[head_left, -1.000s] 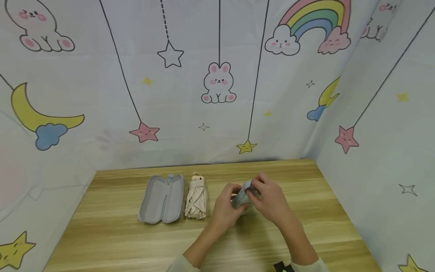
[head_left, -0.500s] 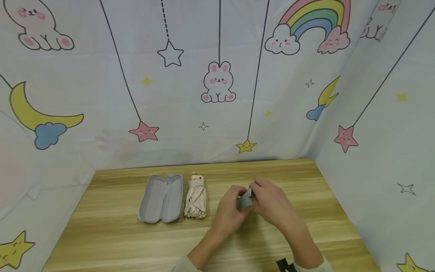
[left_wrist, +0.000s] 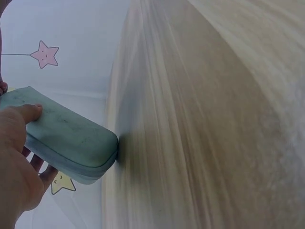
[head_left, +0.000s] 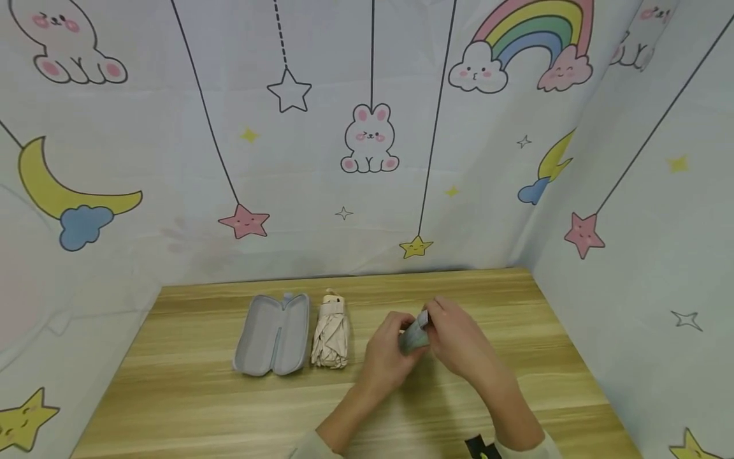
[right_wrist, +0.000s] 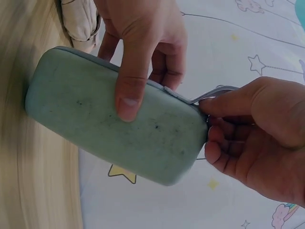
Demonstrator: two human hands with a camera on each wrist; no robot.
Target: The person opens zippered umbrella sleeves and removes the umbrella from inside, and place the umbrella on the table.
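A pale green zip glasses case [right_wrist: 114,124] with dark scuffs stands tilted on end, its lower end right at the wooden table. My left hand [head_left: 390,350] grips it around the sides, thumb on one broad face and fingers behind, as the left wrist view shows. At the upper end a grey strap [right_wrist: 221,89] loops off the case's edge. There my right hand [head_left: 461,338] pinches with thumb and curled fingers, beside the strap; what lies between those fingertips is mostly hidden. The case [left_wrist: 71,136] appears unopened along its seam.
Left of the hands lies a folded beige umbrella [head_left: 331,335]. Beyond it an open grey glasses case [head_left: 259,341] lies flat with both halves up. A printed cloth wall [head_left: 309,248] borders the table [head_left: 218,421] at the back, another at the right.
Both hands have shifted slightly right and down with the glasses case, turning it. The right hand has closed in at its upper end. In the last half second the strap shows more.
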